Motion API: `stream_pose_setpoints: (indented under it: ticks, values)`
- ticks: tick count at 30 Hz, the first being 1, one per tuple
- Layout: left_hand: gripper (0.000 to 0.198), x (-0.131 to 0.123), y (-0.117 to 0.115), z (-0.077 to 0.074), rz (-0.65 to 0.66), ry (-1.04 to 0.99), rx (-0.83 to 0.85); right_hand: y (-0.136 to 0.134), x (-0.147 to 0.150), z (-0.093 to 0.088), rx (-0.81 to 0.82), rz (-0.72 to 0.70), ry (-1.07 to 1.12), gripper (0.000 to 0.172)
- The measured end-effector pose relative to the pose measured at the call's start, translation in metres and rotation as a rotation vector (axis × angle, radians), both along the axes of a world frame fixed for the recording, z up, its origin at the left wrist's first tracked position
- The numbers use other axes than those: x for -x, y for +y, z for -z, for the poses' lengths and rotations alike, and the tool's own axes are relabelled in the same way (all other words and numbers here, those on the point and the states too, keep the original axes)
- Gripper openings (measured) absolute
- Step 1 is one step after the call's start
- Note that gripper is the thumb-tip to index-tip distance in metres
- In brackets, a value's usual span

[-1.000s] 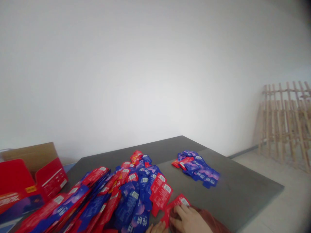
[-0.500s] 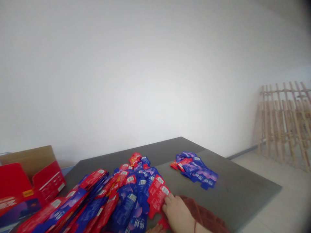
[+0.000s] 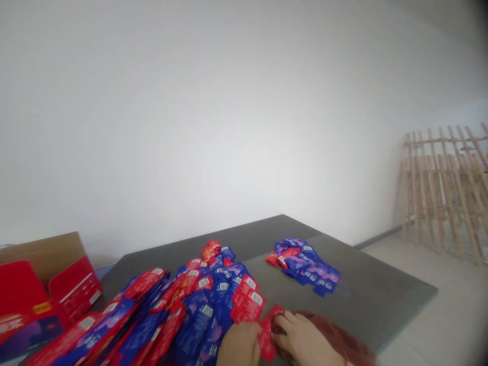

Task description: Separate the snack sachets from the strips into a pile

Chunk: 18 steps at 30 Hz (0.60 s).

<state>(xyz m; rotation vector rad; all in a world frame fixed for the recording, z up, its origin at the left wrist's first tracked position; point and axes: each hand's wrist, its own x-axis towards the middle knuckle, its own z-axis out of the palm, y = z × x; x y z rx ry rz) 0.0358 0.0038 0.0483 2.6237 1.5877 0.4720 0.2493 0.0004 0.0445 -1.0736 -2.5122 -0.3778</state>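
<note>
As the left hand [image 3: 240, 345] and right hand [image 3: 307, 340] close, a red printed card [image 3: 267, 333] sits pinched between them.

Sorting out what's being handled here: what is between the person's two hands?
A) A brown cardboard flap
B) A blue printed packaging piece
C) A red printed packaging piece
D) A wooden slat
C: the red printed packaging piece lies right between the left hand and the right hand.
</note>
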Motion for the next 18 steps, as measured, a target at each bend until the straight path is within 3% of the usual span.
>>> stream_pose_setpoints:
  ticks: [2, 4, 9, 12, 15, 18]
  values:
    - [0.04, -0.018, 0.022, -0.021, -0.046, -0.062, 0.183, 0.0, 0.004, 0.004, -0.021, -0.061, -0.031, 0.009]
    - [0.046, -0.037, 0.042, -0.034, -0.015, -0.052, 0.259, -0.001, 0.006, 0.007, -0.025, -0.137, -0.061, 0.009]
    - [0.068, -0.065, 0.072, -0.037, 0.065, -0.043, 0.388, -0.008, -0.011, -0.006, 0.094, -0.238, -0.068, 0.011]
    - [0.045, -0.065, 0.074, -0.038, 0.031, -0.118, 0.437, -0.012, -0.027, -0.022, 0.213, -0.228, -0.014, 0.012]
    - [0.019, -0.054, 0.067, -0.04, -0.111, -0.26, 0.377, -0.012, -0.039, -0.038, 0.302, -0.105, 0.105, 0.021]
    - [0.025, -0.035, 0.049, -0.031, -0.252, -0.36, 0.407, -0.013, -0.04, -0.045, 0.329, 0.02, 0.242, 0.036]
